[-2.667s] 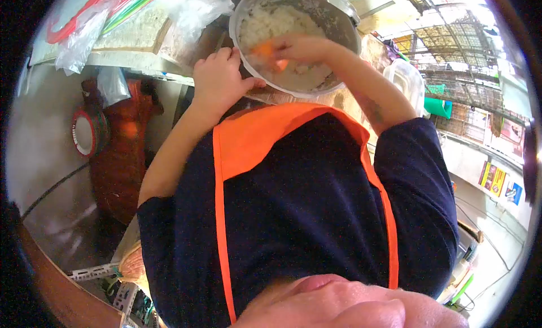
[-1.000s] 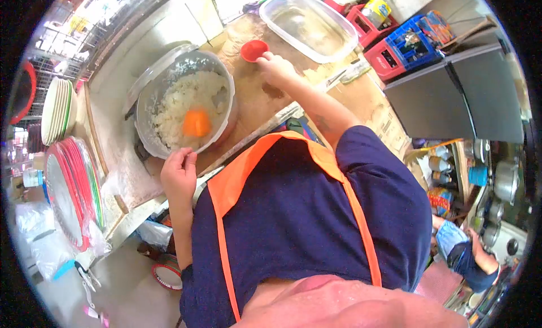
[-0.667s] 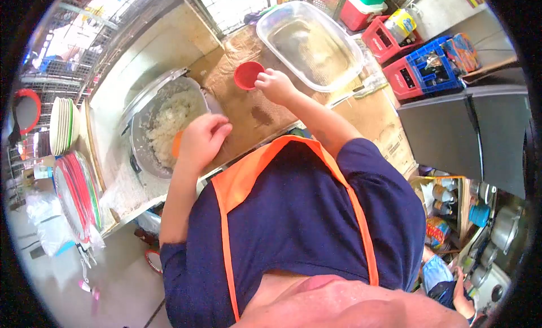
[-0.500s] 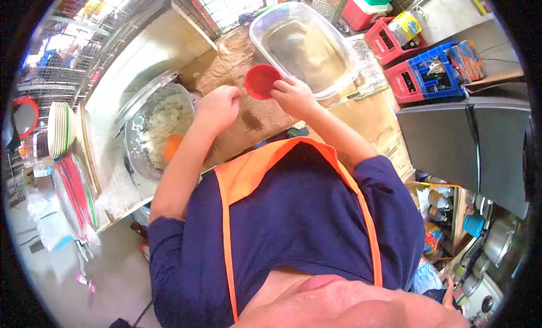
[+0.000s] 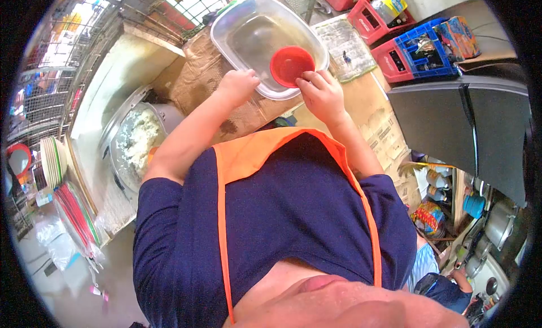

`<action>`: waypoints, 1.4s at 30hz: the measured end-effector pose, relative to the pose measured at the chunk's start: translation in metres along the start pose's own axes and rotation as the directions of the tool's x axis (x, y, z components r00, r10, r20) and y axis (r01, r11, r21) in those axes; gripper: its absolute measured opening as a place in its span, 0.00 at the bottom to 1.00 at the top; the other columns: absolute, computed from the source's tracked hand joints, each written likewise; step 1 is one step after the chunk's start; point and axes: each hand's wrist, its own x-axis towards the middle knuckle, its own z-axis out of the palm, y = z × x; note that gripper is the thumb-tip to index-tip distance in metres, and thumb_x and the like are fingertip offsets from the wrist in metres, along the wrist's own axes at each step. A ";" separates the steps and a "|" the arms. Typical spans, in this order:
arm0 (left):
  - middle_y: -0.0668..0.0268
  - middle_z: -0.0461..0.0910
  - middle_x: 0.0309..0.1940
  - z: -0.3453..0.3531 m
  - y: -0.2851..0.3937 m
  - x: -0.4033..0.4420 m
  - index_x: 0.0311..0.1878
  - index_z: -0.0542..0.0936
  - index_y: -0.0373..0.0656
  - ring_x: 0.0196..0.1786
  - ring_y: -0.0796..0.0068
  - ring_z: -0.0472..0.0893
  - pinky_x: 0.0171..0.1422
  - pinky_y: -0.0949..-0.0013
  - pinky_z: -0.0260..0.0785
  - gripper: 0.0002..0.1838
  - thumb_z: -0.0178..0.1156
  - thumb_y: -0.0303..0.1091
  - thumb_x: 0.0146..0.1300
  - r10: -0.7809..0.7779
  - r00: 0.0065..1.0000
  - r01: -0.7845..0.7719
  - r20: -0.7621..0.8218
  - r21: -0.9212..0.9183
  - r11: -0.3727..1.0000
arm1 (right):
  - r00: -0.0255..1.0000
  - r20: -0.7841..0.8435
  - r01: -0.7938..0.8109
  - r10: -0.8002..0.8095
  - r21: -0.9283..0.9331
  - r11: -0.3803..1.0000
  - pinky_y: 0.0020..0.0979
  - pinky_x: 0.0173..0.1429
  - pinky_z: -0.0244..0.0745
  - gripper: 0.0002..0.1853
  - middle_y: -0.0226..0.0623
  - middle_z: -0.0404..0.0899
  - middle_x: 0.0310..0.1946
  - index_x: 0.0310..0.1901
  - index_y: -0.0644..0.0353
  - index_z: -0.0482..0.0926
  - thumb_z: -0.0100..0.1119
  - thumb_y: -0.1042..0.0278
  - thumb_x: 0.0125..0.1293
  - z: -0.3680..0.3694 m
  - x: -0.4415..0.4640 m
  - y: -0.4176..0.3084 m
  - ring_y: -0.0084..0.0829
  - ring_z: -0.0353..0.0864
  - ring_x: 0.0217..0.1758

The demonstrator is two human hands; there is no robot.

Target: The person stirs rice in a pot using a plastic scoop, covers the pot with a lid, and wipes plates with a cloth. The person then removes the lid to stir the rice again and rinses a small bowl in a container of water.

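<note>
My right hand is closed on the edge of a round red plastic bowl, which it holds above the near right part of a large clear plastic tub. A cloudy, pale layer shows on the tub's bottom. My left hand has its fingers curled at the tub's near left rim, seemingly gripping it; its fingertips are partly hidden. Brown cardboard lies under the tub. To the left of my left forearm sits a clear container with white, lumpy food in it.
A worn board lies right of the tub. Beyond it stand red crates and a blue crate with bottles. A dark cabinet is at right. Stacked plates stand at far left. Another person is at lower right.
The red bowl has moved right, from the tub's near left edge to over the tub. The tub has shifted left, uncovering the board. My left hand has moved up to the tub's rim.
</note>
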 end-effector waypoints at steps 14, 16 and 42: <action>0.59 0.69 0.53 0.013 -0.007 -0.089 0.53 0.71 0.49 0.49 0.62 0.75 0.48 0.59 0.71 0.20 0.48 0.29 0.56 -0.212 0.967 0.184 -0.144 -0.186 0.965 | 0.971 0.014 0.222 -0.239 0.319 0.921 0.30 0.34 0.72 0.11 0.30 0.75 0.32 0.31 0.55 0.78 0.62 0.74 0.40 0.036 0.051 -0.032 0.31 0.74 0.31; 0.59 0.65 0.58 -0.021 0.001 -0.111 0.57 0.69 0.49 0.49 0.59 0.75 0.51 0.59 0.69 0.24 0.51 0.30 0.54 -0.295 0.956 0.289 0.004 -0.210 0.934 | 0.961 0.003 0.254 -0.278 0.392 0.884 0.30 0.34 0.72 0.12 0.31 0.75 0.33 0.31 0.55 0.78 0.62 0.74 0.40 0.049 0.062 -0.045 0.32 0.74 0.31; 0.54 0.74 0.48 0.005 0.186 -0.405 0.56 0.69 0.37 0.50 0.71 0.74 0.49 0.73 0.66 0.23 0.57 0.25 0.55 -0.829 0.091 0.355 0.552 -0.796 -0.490 | 0.542 0.698 0.522 -0.469 0.158 0.838 0.36 0.44 0.75 0.13 0.39 0.75 0.42 0.42 0.58 0.77 0.49 0.67 0.56 0.312 0.186 -0.144 0.38 0.77 0.44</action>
